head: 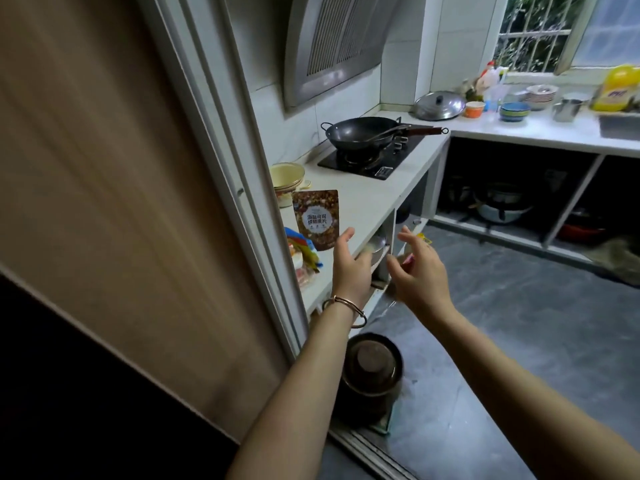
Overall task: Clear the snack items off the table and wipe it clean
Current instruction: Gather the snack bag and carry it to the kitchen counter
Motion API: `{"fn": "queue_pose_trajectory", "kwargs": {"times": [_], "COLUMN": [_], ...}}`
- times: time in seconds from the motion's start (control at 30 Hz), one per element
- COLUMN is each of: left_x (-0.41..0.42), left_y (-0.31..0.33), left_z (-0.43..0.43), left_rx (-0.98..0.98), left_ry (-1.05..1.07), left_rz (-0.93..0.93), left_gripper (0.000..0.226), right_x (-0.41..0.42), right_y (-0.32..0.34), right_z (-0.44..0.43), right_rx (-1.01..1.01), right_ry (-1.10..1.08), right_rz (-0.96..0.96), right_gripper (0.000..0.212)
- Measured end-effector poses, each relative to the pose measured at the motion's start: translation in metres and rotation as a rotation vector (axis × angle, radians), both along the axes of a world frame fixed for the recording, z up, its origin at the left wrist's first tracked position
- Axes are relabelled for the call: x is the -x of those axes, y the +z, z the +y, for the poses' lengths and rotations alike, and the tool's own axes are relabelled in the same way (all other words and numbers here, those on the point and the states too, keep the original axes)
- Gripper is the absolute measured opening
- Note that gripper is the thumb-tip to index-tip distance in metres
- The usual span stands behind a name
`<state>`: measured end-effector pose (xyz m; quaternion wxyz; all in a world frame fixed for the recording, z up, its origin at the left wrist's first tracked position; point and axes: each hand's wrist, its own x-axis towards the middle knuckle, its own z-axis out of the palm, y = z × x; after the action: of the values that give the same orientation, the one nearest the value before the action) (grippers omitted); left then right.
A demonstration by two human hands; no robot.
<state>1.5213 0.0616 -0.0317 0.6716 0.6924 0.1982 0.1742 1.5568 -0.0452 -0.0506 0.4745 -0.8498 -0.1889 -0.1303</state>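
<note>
A brown snack pouch with white lettering stands upright on the white kitchen counter, just inside the doorway. Below it lie several colourful snack packets at the counter's near end. My left hand, with a bangle on the wrist, hovers just right of the pouch with fingers apart and holds nothing. My right hand floats over the counter's edge, fingers spread, also with nothing in it.
A sliding door frame stands at the left. A black wok sits on the gas hob. Stacked bowls stand behind the pouch. A lidded brown pot is on the grey floor. Dishes and a sink line the far counter.
</note>
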Motion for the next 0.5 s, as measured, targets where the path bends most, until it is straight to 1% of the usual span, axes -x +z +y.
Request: {"fn": "queue_pose_trajectory", "kwargs": {"times": [0.1, 0.27, 0.4, 0.5], "left_x": [0.031, 0.09, 0.15, 0.203], "left_y": [0.0, -0.003, -0.014, -0.018], "left_z": [-0.02, -0.05, -0.07, -0.078], "left_rx": [-0.011, 0.055, 0.097, 0.084], "left_ry": [0.042, 0.167, 0.212, 0.292], "left_rz": [0.011, -0.018, -0.023, 0.005], "left_gripper": [0.053, 0.049, 0.058, 0.052], "right_x": [0.03, 0.084, 0.138, 0.18], "right_y": [-0.004, -0.004, -0.014, -0.02], "right_z": [-0.016, -0.044, -0.064, -0.071], "right_rx": [0.004, 0.005, 0.016, 0.033], "right_ry": [0.039, 0.108, 0.199, 0.28], "right_rz": [0.022, 0.028, 0.043, 0.056], "right_gripper": [0.042, 0.043, 0.044, 0.043]}}
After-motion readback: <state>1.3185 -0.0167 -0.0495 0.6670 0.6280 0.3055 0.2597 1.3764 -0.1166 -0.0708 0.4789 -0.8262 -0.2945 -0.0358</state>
